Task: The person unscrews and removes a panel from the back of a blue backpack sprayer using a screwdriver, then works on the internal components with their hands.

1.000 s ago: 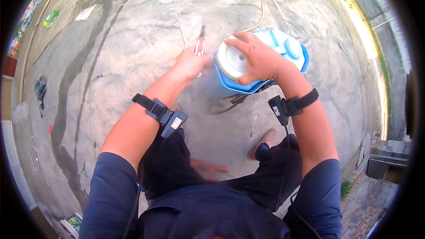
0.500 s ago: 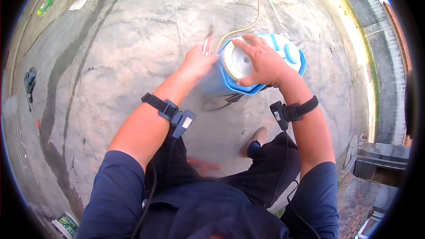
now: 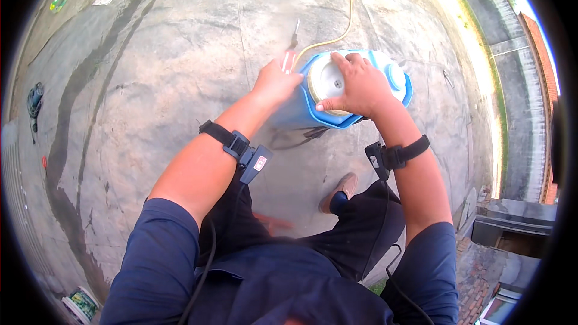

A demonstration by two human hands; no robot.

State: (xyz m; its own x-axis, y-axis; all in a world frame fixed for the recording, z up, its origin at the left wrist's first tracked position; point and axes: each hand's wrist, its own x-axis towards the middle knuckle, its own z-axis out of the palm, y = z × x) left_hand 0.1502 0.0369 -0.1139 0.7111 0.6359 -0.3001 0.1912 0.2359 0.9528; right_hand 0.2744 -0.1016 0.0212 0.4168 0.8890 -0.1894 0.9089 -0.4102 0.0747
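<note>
A blue tank, which looks like a knapsack sprayer, stands on the concrete in front of me. Its white top carries a large round lid and a smaller white cap to the right. My right hand is spread over the large lid, gripping it with the thumb on the near edge and the fingers on the far edge. In my left hand, beside the tank's left edge, is a screwdriver with a red and clear handle. Its blurred shaft points away from me, clear of the lid.
A yellowish hose curves over the ground beyond the tank. A dark strap lies by its near side. Far left are a green bottle and a dark tool-like object. Small pliers-like metal lie to the right.
My left hand and the screwdriver have shifted slightly to the right. My right hand stays on the lid, its fingers slightly moved. The surroundings shift a little with my head.
</note>
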